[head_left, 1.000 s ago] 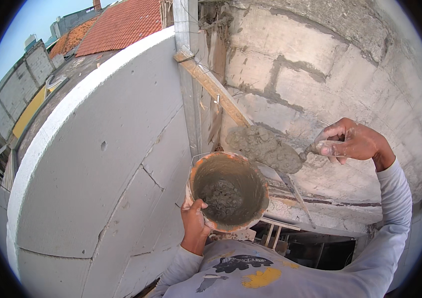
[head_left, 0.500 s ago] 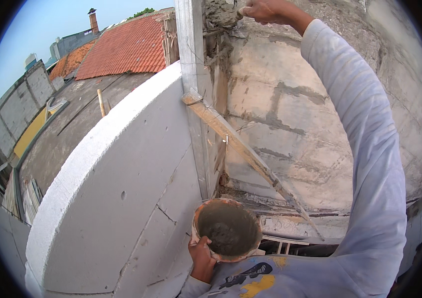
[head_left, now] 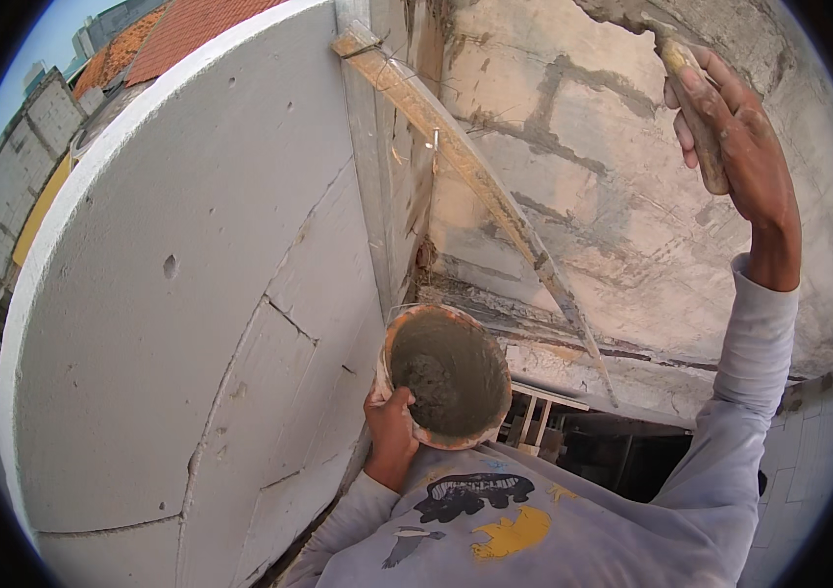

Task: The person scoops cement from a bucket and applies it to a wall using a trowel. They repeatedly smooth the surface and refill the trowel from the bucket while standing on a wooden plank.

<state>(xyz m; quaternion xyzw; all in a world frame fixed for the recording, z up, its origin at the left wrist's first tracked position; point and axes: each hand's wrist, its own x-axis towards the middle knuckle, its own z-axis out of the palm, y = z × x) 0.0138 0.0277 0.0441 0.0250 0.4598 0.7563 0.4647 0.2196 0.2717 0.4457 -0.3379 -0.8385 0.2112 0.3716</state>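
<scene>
My left hand [head_left: 389, 436] grips the near-left rim of a round bucket [head_left: 490, 363] with orange showing at its mortar-smeared edge. Wet grey mortar [head_left: 436, 382] lies inside it. At the upper right, my right hand [head_left: 745, 137] is closed round the wooden handle [head_left: 691, 108] of a trowel raised against the block wall [head_left: 573, 186]. The trowel's far end is at the dark mortar [head_left: 612, 15] along the top of that wall; how much the blade carries cannot be made out.
A white block wall [head_left: 162, 333] fills the left. A metal post [head_left: 366, 118] rises at the corner, with a slanted wooden brace [head_left: 475, 186] wired to it. Tiled roofs [head_left: 196, 34] lie beyond the wall. Timber pieces [head_left: 539, 416] and a dark gap [head_left: 622, 441] show below.
My right hand rose from above the bucket with a heaped trowel to the top of the wall, then shifted right. The load is no longer visible. The view also shifted.
</scene>
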